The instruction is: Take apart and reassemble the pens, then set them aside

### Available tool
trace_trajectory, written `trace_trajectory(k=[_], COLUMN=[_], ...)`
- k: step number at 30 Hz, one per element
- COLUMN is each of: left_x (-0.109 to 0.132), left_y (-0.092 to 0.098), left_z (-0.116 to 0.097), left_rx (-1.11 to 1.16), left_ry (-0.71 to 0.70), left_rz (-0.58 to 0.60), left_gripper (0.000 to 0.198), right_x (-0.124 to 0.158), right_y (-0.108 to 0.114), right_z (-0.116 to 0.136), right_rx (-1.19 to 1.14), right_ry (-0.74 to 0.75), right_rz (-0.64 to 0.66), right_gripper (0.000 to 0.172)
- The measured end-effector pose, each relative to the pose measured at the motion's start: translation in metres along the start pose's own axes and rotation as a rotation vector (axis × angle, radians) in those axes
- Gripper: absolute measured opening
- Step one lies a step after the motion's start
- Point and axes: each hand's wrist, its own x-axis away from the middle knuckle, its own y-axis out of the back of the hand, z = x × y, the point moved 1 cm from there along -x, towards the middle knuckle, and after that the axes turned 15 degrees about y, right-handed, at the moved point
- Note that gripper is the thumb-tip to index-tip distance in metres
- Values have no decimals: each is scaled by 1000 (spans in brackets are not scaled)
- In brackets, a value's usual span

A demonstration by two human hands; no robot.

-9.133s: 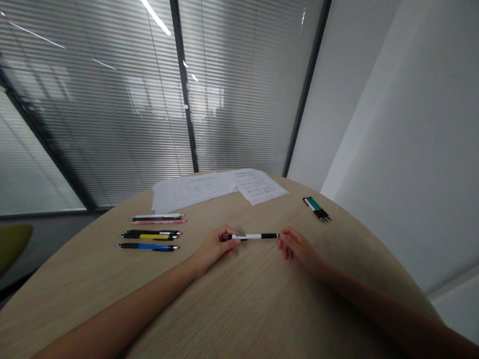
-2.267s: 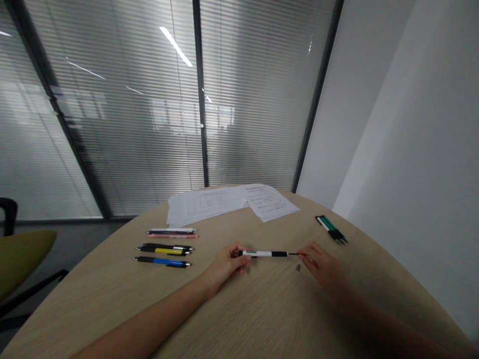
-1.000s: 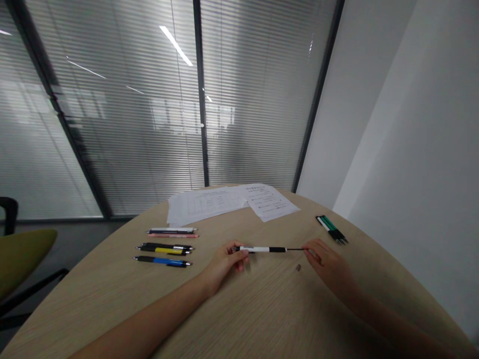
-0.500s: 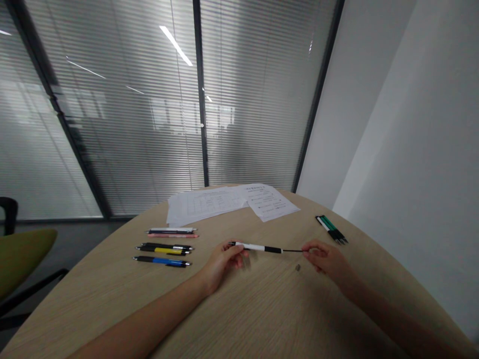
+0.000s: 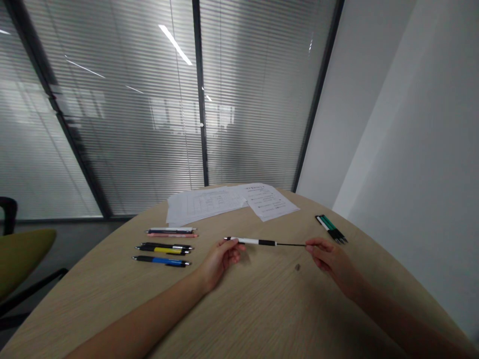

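while the two hands stand well apart, each is closed on a different part of one pen, which spans the gap between them. the left hand (image 5: pixel 220 260) grips the white-and-black pen barrel (image 5: pixel 251 241) near the end closest to it. the right hand (image 5: pixel 331 262) pinches the far end of a thin black refill (image 5: pixel 292 245) between thumb and forefinger. the refill extends from the black end of the barrel, and the two parts lie in one nearly level line. whether the pen touches the surface below cannot be determined from this view.

the pen is located above the wood-grain table (image 5: pixel 262 311), nearer its far edge than the person's forearms and in front of the printed paper sheets (image 5: pixel 267 202). a small grey object (image 5: pixel 297 267), too small to identify, lies on the table below the refill and near the right hand.

left of the left hand lie three rows of pens: a white and pink pair (image 5: pixel 172 232), a black-and-yellow pair (image 5: pixel 164 250) and a black-and-blue pair (image 5: pixel 160 262). right of the sheets, a tight bundle of green, white and black pens (image 5: pixel 331 229) lies near the table edge. beyond the table stand an olive chair (image 5: pixel 18 254), a glazed partition with venetian blinds (image 5: pixel 112 124) and a white wall (image 5: pixel 392 149).
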Motion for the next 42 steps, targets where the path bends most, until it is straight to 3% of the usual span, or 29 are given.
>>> trace_trajectory(k=[11, 26, 42], left_x=[-2, -3, -5], left_y=[3, 3, 6], left_z=[-3, -2, -4], left_rx=[98, 127, 188], left_ry=[64, 58, 94], left_rz=[-51, -44, -51], left_gripper=[17, 16, 21], right_x=[3, 5, 4], right_y=[1, -5, -2], right_z=[5, 13, 10], right_rx=[112, -6, 71], right_ry=[145, 130, 174], right_rz=[-49, -49, -84], right_gripper=[27, 36, 34])
